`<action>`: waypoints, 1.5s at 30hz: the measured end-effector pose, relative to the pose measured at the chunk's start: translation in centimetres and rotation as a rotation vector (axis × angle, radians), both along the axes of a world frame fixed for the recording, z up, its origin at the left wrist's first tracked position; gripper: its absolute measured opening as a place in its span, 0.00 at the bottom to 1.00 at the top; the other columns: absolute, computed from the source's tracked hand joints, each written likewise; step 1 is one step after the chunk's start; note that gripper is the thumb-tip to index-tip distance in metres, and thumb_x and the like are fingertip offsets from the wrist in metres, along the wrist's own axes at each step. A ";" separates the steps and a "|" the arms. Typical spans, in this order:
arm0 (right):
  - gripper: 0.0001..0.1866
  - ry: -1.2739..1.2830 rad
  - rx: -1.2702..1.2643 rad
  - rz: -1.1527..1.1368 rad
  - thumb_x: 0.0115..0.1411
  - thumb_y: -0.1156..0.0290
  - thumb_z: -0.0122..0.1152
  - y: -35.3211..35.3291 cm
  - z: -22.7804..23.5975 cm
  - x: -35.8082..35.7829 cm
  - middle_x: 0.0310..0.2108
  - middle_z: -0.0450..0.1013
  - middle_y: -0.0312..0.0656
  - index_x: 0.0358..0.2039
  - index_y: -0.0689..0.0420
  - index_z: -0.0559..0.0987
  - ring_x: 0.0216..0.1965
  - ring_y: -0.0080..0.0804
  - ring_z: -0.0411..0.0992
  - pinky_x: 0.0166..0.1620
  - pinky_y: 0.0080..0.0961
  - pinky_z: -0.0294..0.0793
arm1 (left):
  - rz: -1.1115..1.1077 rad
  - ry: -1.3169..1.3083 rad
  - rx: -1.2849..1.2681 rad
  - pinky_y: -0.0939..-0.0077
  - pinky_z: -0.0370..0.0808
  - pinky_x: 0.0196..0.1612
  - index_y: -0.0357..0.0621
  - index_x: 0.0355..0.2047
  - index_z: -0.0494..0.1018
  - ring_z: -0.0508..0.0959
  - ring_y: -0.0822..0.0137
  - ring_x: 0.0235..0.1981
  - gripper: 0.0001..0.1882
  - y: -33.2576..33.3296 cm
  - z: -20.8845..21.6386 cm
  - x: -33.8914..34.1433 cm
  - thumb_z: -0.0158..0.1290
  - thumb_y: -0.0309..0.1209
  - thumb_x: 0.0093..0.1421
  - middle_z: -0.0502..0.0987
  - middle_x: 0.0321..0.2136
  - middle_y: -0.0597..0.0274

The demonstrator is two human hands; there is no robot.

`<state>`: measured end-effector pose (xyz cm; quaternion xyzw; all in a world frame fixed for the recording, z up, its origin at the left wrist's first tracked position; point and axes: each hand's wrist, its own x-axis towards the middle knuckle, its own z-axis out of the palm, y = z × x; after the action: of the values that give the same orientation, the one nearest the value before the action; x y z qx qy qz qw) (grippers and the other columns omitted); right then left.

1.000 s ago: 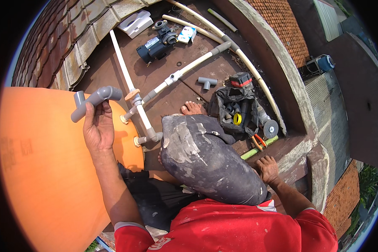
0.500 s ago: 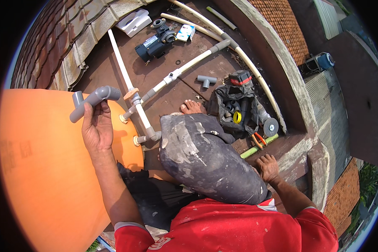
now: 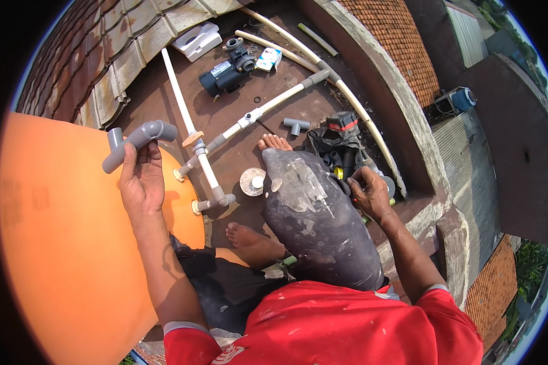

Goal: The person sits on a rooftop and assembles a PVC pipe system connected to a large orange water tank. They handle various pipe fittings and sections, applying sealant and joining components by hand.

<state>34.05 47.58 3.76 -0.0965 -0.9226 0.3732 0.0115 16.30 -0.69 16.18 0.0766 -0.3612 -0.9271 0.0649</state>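
Note:
My left hand is closed around a grey PVC pipe fitting, a tee joined to an elbow, held up in front of the orange tank. My right hand, fingers curled together, is at the near side of a black bag of dark and grey fittings. A dark piece shows by its fingertips, but what it is I cannot make out. A yellow ring-shaped piece lies just left of those fingers. My bent knee hides part of the bag.
White pipes with a valve run from the tank across the floor. Beyond lie a pump, a small box and a foam tray. A loose grey tee and a round tin are near my feet. A low wall borders the right.
My right hand has left the low wall and moved up and left to the bag. My knee has shifted right, uncovering the round tin and my left foot. The left hand keeps its fitting.

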 end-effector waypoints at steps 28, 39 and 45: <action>0.27 -0.295 -0.107 0.488 0.66 0.63 0.67 2.9 -14.5 -32.9 0.53 0.79 0.54 0.63 0.58 0.76 0.57 0.51 0.76 0.63 0.43 0.74 | -0.052 -0.112 -0.033 0.63 0.80 0.61 0.32 0.65 0.66 0.77 0.58 0.59 0.21 1.2 -1.4 1.1 0.53 0.32 0.78 0.75 0.59 0.49; 0.31 -0.018 0.366 0.683 0.54 0.60 0.80 3.8 -14.6 -40.8 0.59 0.81 0.36 0.60 0.40 0.85 0.65 0.45 0.71 0.65 0.50 0.68 | -0.006 -0.132 -0.034 0.60 0.82 0.63 0.28 0.67 0.62 0.78 0.57 0.59 0.26 0.6 -2.0 1.3 0.54 0.33 0.77 0.74 0.60 0.47; 0.35 -0.122 0.337 0.693 0.54 0.63 0.78 4.5 -16.9 -42.7 0.56 0.83 0.43 0.65 0.40 0.82 0.61 0.48 0.78 0.64 0.49 0.70 | 0.002 -0.140 -0.008 0.60 0.82 0.62 0.27 0.66 0.62 0.78 0.57 0.58 0.26 1.3 -2.2 1.0 0.55 0.32 0.76 0.74 0.59 0.47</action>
<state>-8.61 52.09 -13.15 0.2024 -0.9479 0.1918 -0.1543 17.28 0.64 14.02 0.1415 -0.3684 -0.9179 0.0405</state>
